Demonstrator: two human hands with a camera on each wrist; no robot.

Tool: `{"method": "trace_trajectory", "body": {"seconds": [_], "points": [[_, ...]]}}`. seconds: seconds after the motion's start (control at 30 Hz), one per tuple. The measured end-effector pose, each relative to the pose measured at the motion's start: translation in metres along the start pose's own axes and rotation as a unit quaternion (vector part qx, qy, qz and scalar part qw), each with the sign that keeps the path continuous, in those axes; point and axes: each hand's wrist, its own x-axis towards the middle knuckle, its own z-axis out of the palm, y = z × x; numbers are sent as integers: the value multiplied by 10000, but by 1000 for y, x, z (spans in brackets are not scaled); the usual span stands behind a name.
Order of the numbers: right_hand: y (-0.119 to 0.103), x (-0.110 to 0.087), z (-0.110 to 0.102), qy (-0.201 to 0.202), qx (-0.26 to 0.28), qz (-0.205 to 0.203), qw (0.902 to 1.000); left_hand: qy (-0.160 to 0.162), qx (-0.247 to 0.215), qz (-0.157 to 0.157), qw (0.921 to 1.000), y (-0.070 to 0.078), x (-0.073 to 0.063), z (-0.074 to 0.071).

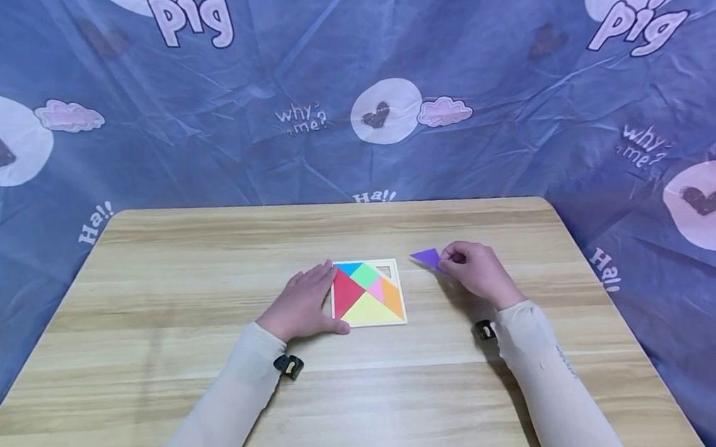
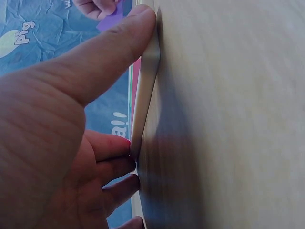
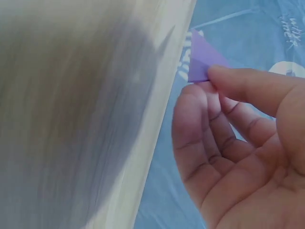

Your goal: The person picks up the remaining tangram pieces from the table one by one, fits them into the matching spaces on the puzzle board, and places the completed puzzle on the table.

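A tangram board (image 1: 403, 305) with a pale frame lies flat on the table. Red (image 1: 346, 293), yellow (image 1: 372, 310), blue, green, pink and orange pieces sit in it, and bare base shows at its top right corner. My left hand (image 1: 304, 303) rests along its left side, thumb at the near left corner and fingertips at the far left; the left wrist view shows them touching the frame's edge. Right of the board, my right hand (image 1: 473, 270) pinches a purple triangle piece (image 3: 200, 59) between thumb and fingers, held above the table.
The wood-grain table (image 1: 208, 265) spreads around the board on all sides. A blue printed cloth (image 1: 292, 59) hangs behind it and at both sides. Small dark devices (image 1: 289, 366) sit at both wrists, on pale sleeves.
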Motion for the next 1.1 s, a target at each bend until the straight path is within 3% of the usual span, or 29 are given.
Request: {"method": "trace_trajectory", "body": {"seconds": [0.4,0.7,1.1], "points": [[-22,-4,12,-375,546,137,9977,33,-58,20,10000,4,-2,2],[-37,9,31,-909,1001,384,9901,49,-10,-81,10000,5,-4,4],[-38,22,43,-1252,1002,595,9853,57,-33,-32,10000,6,-5,1]]}}
